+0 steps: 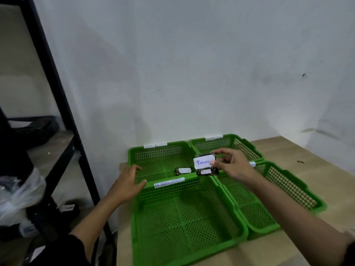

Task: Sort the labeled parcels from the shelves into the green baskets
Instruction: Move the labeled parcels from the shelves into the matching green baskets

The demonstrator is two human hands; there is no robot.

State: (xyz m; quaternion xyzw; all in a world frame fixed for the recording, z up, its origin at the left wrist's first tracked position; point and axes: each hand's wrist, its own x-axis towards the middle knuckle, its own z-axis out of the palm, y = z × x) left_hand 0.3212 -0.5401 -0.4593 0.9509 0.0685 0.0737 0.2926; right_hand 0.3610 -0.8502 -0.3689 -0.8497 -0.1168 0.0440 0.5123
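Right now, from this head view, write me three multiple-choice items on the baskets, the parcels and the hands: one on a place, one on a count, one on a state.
1. Where does the small parcel that no hand holds lie?
A. in the far left basket
B. on the shelf
C. in the near right basket

2. How many green baskets stand on the table?
A. two
B. four
C. six

3. What is the right hand doing?
A. resting flat on the table
B. hanging empty over the shelf
C. holding a parcel marked "Return"

Answers:
1. A, it rests on the mesh floor of the far left basket.
2. B, they sit two by two, rims side by side.
3. C, the fingers pinch the Return parcel above the baskets, while the left hand rests empty on a basket rim.
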